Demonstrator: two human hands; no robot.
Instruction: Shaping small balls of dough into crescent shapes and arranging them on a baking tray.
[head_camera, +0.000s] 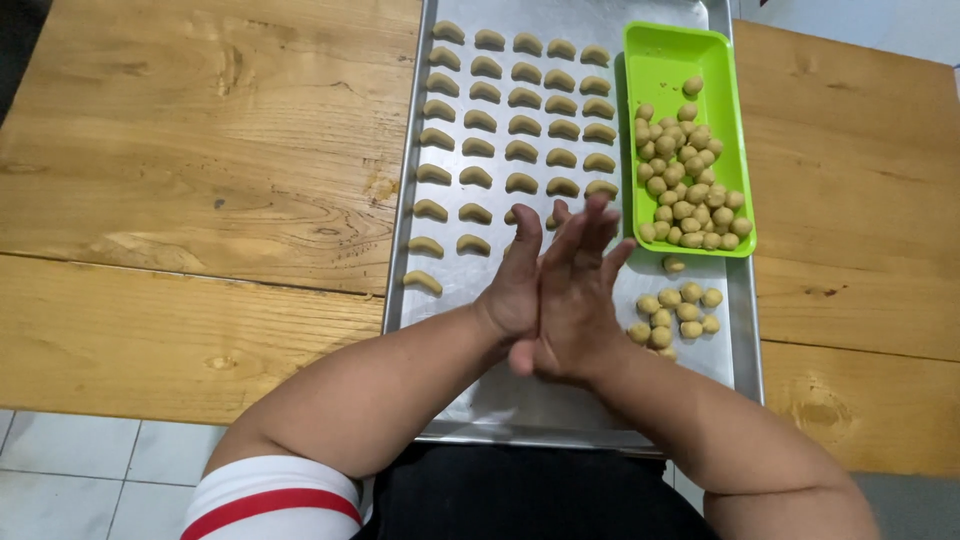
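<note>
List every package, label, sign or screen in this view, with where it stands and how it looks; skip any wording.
None in view: no package, label, sign or screen.
Nearest to a container: green plastic tray, rectangular, bright green, on the right part of the metal baking sheet, holding small beige dough balls.
Both hands, left hand and right hand, are pressed palm to palm over the sheet.

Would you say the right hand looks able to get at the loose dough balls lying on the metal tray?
Probably yes: the right hand is just beside the loose dough balls, nothing lying between.
</note>
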